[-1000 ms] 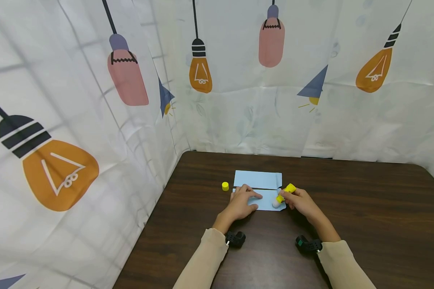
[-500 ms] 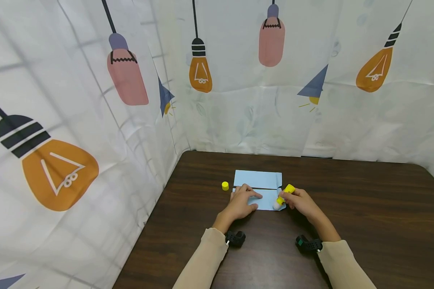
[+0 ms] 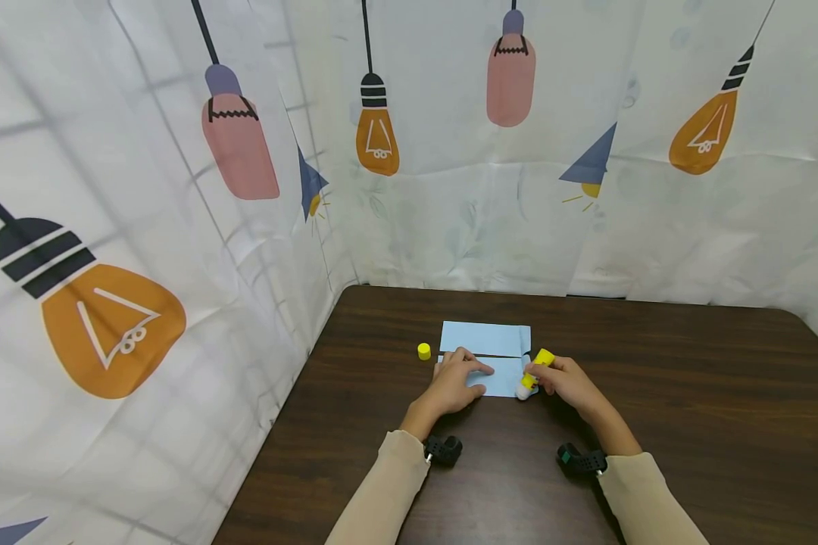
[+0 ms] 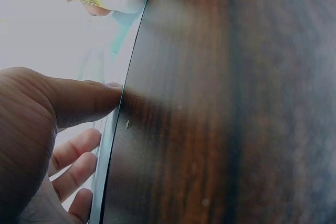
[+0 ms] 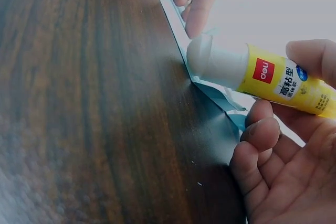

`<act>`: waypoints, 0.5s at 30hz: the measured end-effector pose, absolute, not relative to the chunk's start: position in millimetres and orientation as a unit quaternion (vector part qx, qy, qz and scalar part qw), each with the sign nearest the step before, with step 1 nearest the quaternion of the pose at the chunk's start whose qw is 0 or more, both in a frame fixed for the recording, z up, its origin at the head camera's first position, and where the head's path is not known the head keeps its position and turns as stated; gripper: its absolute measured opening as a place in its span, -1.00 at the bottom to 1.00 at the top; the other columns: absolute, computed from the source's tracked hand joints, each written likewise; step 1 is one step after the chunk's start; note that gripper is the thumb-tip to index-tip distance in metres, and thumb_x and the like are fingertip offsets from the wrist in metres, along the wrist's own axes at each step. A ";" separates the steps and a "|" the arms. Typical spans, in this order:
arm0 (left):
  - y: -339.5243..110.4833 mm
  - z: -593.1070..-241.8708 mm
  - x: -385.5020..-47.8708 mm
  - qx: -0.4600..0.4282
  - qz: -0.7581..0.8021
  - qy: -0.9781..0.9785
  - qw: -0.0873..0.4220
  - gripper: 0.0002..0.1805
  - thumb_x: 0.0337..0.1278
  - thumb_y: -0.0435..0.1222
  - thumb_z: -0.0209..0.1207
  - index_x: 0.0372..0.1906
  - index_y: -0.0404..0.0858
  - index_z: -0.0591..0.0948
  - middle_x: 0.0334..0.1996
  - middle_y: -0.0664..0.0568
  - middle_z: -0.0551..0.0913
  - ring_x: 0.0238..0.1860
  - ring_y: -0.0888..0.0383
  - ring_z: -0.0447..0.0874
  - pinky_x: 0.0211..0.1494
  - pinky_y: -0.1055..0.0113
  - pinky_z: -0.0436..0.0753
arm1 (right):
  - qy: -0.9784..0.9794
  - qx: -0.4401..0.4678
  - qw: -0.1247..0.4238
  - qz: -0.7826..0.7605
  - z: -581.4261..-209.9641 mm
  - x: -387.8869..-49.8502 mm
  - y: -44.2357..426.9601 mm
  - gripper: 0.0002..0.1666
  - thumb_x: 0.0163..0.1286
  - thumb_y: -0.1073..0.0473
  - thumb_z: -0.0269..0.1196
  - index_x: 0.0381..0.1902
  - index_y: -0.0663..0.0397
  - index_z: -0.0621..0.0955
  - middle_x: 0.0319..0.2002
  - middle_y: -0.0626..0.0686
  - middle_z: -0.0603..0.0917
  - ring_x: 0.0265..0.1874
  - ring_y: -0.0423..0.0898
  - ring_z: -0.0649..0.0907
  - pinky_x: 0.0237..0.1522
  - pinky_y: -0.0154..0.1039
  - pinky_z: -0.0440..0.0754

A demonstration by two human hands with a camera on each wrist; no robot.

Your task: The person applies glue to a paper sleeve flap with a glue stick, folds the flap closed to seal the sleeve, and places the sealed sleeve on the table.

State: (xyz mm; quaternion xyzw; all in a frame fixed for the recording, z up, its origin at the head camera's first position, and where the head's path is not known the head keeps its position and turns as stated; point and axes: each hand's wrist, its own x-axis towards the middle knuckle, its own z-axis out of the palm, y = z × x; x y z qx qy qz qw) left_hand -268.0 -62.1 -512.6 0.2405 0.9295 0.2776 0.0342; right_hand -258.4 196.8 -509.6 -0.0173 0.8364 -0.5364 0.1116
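Observation:
A light blue sheet of folded paper [image 3: 501, 377] lies on the table, with a second blue panel [image 3: 480, 338] just behind it. My left hand [image 3: 454, 383] rests on the near panel with spread fingers, pressing it down. In my right hand [image 3: 569, 380] I hold an uncapped yellow glue stick [image 3: 538, 369], pinched between thumb and fingers. Its white tip points down at the near right corner of the paper. The right wrist view shows the glue stick [image 5: 273, 74] tilted, its tip at the paper's edge beside a narrow flap [image 5: 220, 94].
The yellow glue cap [image 3: 424, 351] stands on the dark wooden table [image 3: 688, 393], left of the paper. Behind and to the left hang white curtains [image 3: 443, 219] printed with lamps. A black band [image 3: 443, 451] is worn on each wrist.
The glue stick's tip has moved slightly toward me along the right end of the near panel, my right hand shifting with it. My left hand stays in place.

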 end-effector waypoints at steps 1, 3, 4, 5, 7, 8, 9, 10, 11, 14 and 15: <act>-62.2 -512.7 -268.1 0.240 0.277 0.930 0.034 -0.66 0.36 -0.17 0.28 0.18 0.13 0.70 0.12 0.10 0.49 0.11 0.10 0.35 0.20 0.09 0.32 | 0.837 -0.018 0.112 -0.535 -509.3 -258.3 196.7 -0.54 0.51 -0.10 0.21 -0.45 0.14 0.52 -0.54 -0.04 0.47 -0.46 -0.08 0.49 -0.32 -0.23 0.44; -62.3 -513.1 -268.1 0.241 0.278 0.930 0.033 -0.66 0.36 -0.17 0.28 0.18 0.12 0.70 0.12 0.10 0.49 0.11 0.10 0.35 0.19 0.09 0.33 | 0.838 -0.017 0.112 -0.534 -509.0 -258.3 196.7 -0.54 0.51 -0.10 0.20 -0.44 0.15 0.52 -0.54 -0.03 0.47 -0.45 -0.07 0.49 -0.31 -0.23 0.44; -62.3 -513.0 -268.0 0.240 0.278 0.930 0.033 -0.66 0.36 -0.17 0.28 0.18 0.12 0.70 0.11 0.10 0.49 0.11 0.10 0.35 0.19 0.09 0.33 | 0.837 -0.016 0.112 -0.535 -509.0 -258.4 196.7 -0.54 0.51 -0.10 0.21 -0.44 0.14 0.52 -0.53 -0.03 0.47 -0.45 -0.07 0.49 -0.31 -0.23 0.44; -62.3 -512.9 -267.9 0.240 0.278 0.930 0.034 -0.66 0.36 -0.17 0.28 0.18 0.12 0.71 0.11 0.10 0.48 0.11 0.09 0.35 0.19 0.09 0.33 | 0.837 -0.015 0.112 -0.535 -508.9 -258.4 196.7 -0.54 0.51 -0.10 0.21 -0.44 0.14 0.52 -0.53 -0.04 0.47 -0.45 -0.07 0.49 -0.30 -0.23 0.44; -62.4 -512.8 -267.9 0.239 0.279 0.930 0.035 -0.66 0.36 -0.17 0.28 0.18 0.12 0.71 0.11 0.10 0.48 0.12 0.09 0.35 0.20 0.08 0.33 | 0.837 -0.015 0.112 -0.535 -509.2 -258.7 196.7 -0.55 0.51 -0.10 0.21 -0.44 0.15 0.53 -0.53 -0.04 0.47 -0.45 -0.07 0.49 -0.30 -0.23 0.45; -62.4 -512.6 -267.7 0.238 0.279 0.930 0.036 -0.66 0.36 -0.17 0.28 0.18 0.12 0.71 0.11 0.10 0.48 0.12 0.09 0.35 0.20 0.08 0.33 | 0.837 -0.015 0.113 -0.535 -509.3 -258.9 196.8 -0.54 0.51 -0.10 0.21 -0.44 0.15 0.53 -0.53 -0.04 0.47 -0.45 -0.07 0.49 -0.30 -0.23 0.45; -62.5 -512.4 -267.7 0.238 0.279 0.930 0.036 -0.66 0.36 -0.17 0.28 0.18 0.13 0.70 0.12 0.10 0.48 0.13 0.09 0.35 0.21 0.08 0.33 | 0.838 -0.015 0.114 -0.534 -509.3 -259.0 196.6 -0.54 0.51 -0.10 0.21 -0.44 0.15 0.53 -0.53 -0.05 0.47 -0.45 -0.08 0.49 -0.29 -0.23 0.45; -62.5 -512.4 -267.6 0.238 0.278 0.930 0.036 -0.66 0.36 -0.17 0.28 0.18 0.13 0.70 0.12 0.10 0.48 0.13 0.08 0.35 0.21 0.08 0.33 | 0.838 -0.012 0.114 -0.534 -509.3 -259.0 196.5 -0.55 0.51 -0.10 0.21 -0.44 0.14 0.53 -0.53 -0.05 0.48 -0.45 -0.08 0.50 -0.29 -0.23 0.45; -62.5 -512.6 -267.7 0.238 0.278 0.930 0.037 -0.66 0.36 -0.17 0.28 0.18 0.13 0.70 0.12 0.10 0.48 0.14 0.08 0.35 0.20 0.08 0.33 | 0.838 -0.010 0.115 -0.533 -509.1 -258.9 196.3 -0.55 0.51 -0.10 0.21 -0.44 0.13 0.53 -0.54 -0.05 0.48 -0.45 -0.08 0.50 -0.29 -0.23 0.45; -62.5 -512.7 -267.8 0.239 0.278 0.930 0.038 -0.66 0.37 -0.17 0.27 0.19 0.13 0.70 0.14 0.09 0.48 0.14 0.08 0.34 0.20 0.08 0.32 | 0.838 -0.008 0.115 -0.533 -508.7 -258.6 196.2 -0.54 0.51 -0.10 0.20 -0.46 0.12 0.53 -0.53 -0.05 0.49 -0.44 -0.08 0.50 -0.29 -0.23 0.45; -62.5 -512.8 -268.0 0.239 0.278 0.930 0.038 -0.66 0.37 -0.17 0.27 0.19 0.13 0.70 0.14 0.09 0.48 0.14 0.08 0.34 0.20 0.08 0.32 | 0.838 -0.005 0.114 -0.534 -508.4 -258.5 196.0 -0.55 0.51 -0.10 0.20 -0.46 0.12 0.53 -0.53 -0.05 0.49 -0.44 -0.08 0.51 -0.29 -0.23 0.46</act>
